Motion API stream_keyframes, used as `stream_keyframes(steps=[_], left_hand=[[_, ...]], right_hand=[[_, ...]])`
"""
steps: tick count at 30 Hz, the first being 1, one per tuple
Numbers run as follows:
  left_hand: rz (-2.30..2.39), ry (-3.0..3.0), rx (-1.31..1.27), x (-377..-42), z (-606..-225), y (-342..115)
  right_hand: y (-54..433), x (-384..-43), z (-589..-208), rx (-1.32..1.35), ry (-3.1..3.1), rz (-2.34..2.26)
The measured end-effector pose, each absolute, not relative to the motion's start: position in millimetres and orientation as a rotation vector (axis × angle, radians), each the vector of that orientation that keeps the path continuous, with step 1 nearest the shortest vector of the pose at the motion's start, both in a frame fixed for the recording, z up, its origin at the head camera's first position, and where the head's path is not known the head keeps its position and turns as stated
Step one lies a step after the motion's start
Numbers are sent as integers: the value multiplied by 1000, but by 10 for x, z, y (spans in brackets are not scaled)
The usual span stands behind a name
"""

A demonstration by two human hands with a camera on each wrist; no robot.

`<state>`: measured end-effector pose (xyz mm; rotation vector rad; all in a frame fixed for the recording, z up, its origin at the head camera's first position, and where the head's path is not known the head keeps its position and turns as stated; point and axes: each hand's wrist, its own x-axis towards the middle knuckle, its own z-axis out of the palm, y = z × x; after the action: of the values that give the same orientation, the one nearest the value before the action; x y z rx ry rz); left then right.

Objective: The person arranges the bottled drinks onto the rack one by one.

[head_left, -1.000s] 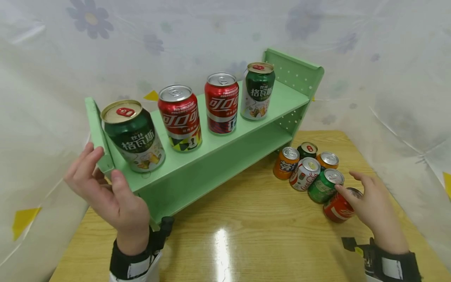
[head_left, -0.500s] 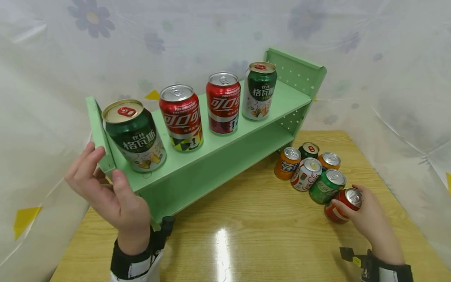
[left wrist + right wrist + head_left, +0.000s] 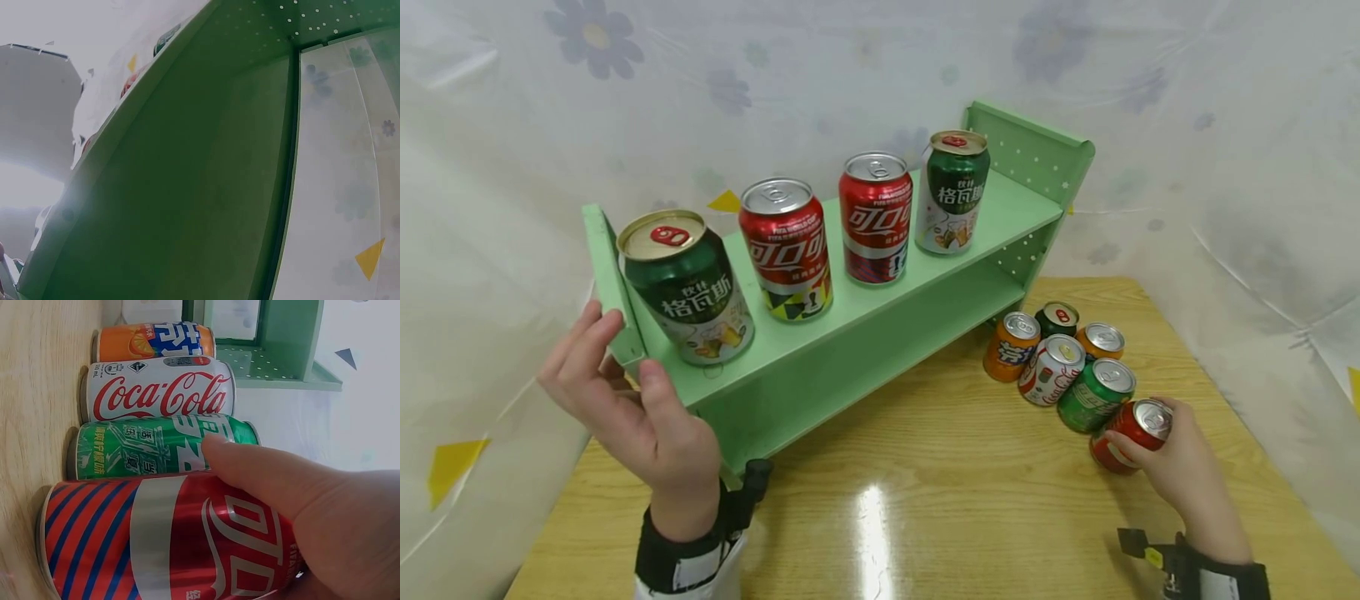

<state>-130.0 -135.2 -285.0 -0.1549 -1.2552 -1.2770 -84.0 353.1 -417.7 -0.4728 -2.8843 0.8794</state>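
My right hand [image 3: 1187, 471] grips a red Coca-Cola can [image 3: 1118, 446] standing at the near end of the can group on the table. In the right wrist view the thumb [image 3: 269, 469] lies along this can [image 3: 156, 537], beside a green can [image 3: 150, 447]. My left hand [image 3: 632, 408] rests by the left end panel of the green shelf [image 3: 857, 350], its fingers loosely bent and nothing held between them. Several cans stand on the top shelf: a green-and-white can [image 3: 688, 292] at the left, two red cola cans [image 3: 786, 254], and another green-and-white can [image 3: 953, 196] at the right.
Beside the gripped can stand a green can [image 3: 1093, 400], a white Coca-Cola can [image 3: 1051, 375], two orange cans [image 3: 1011, 350] and a dark green can [image 3: 1056, 318]. The wooden table [image 3: 940, 500] runs along the shelf's front. Flower-patterned plastic sheeting [image 3: 835, 75] hangs behind.
My right hand has come down beside the red can and its fingers have closed round it. The left hand and the cans have stayed in place.
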Motion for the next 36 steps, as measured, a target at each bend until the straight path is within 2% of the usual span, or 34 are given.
stream_keyframes(steps=[29, 36], left_hand=[[-1278, -1249, -141, -1290, -2839, -1341], [-1278, -1248, -144, -1290, -2838, -1339]], right_hand=[[3528, -792, -4206, -555, -2797, 875], [3557, -744, -4103, -628, -2696, 875]])
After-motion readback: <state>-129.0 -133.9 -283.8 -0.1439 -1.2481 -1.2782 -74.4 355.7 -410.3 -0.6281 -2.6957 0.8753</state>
